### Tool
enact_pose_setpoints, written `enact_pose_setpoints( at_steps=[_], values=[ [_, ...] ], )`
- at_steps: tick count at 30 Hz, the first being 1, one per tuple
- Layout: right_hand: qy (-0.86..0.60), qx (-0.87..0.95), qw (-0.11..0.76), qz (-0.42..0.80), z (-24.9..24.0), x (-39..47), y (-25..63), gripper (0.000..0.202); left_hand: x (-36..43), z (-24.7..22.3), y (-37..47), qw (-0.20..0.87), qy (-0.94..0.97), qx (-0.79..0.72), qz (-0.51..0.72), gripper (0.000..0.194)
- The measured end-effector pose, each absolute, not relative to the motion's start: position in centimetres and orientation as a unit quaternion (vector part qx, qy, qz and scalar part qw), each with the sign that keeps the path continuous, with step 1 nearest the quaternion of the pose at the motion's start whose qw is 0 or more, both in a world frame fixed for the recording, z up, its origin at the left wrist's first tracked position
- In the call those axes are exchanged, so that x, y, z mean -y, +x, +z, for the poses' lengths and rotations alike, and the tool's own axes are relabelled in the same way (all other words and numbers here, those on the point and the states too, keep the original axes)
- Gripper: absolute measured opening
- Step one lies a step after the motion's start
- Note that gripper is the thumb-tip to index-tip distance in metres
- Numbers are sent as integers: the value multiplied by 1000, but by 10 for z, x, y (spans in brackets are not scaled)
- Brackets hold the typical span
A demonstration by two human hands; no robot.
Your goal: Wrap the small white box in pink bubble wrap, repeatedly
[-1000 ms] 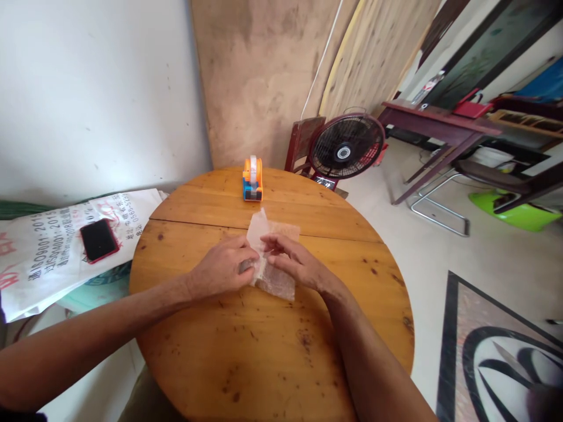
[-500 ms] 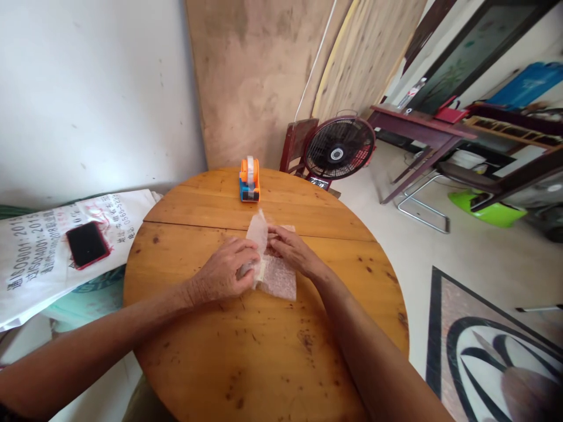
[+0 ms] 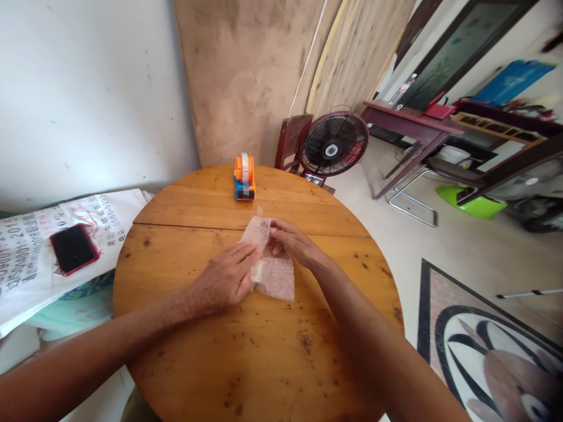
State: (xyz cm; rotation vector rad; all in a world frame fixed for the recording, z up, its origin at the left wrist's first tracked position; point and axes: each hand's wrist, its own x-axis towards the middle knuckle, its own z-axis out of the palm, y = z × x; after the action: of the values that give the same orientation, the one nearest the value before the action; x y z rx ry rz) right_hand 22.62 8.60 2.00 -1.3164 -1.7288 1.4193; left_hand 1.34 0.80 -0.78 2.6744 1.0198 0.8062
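A piece of bubble wrap [image 3: 276, 280] lies on the round wooden table [image 3: 264, 357], its upper part folded up between my hands. My left hand [image 3: 231, 269] presses and grips the left side of the wrap, fingers close together. On the right, my right hand [image 3: 292, 239] pinches the raised flap's edge, with the thumb underneath. A small clear tab, seemingly tape, sticks up from the flap's top. A pale strip shows on the wrap by my left fingers. Whatever the wrap may hold is hidden. Beyond my hands stands an orange and blue tape dispenser [image 3: 244, 177] with a roll in it.
At the left, a phone [image 3: 74, 249] rests on a printed white sack [image 3: 26, 264] beside the table. Past the far right edge stand a fan [image 3: 333, 145] and a wooden chair [image 3: 292, 138]. A dark red desk [image 3: 409, 120] is farther back.
My left hand has flattened further onto the wrap, and the flap has tilted and spread between my hands. The whole view has shifted slightly.
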Motion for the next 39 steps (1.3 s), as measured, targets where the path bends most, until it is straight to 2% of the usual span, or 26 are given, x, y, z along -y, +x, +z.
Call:
enact_pose_setpoints(
  at_steps=[5,13,17,21,24,28,34,39],
  values=[
    [-496,639,322,492,19,-84,227,31,-1,-2,19,76,890,-362,265,48],
    [-474,718,338,381,32,-69,230,29,-1,1,23,47,885,-398,238,46],
    [-523,738,299,305,43,-39,240,37,-3,3,21,50,893,-392,214,45],
    [-647,702,212,208,45,-7,248,61,-6,8,20,53,900,-389,188,46],
    [-668,688,178,218,40,5,247,71,-7,10,19,69,902,-386,182,45],
    [-642,682,215,276,27,4,238,75,-8,11,19,92,899,-389,180,45],
    [-682,666,191,233,26,0,233,68,-7,11,18,90,903,-388,161,49],
    [-658,701,144,234,27,2,235,24,-8,7,17,110,896,-385,191,48]
  ],
)
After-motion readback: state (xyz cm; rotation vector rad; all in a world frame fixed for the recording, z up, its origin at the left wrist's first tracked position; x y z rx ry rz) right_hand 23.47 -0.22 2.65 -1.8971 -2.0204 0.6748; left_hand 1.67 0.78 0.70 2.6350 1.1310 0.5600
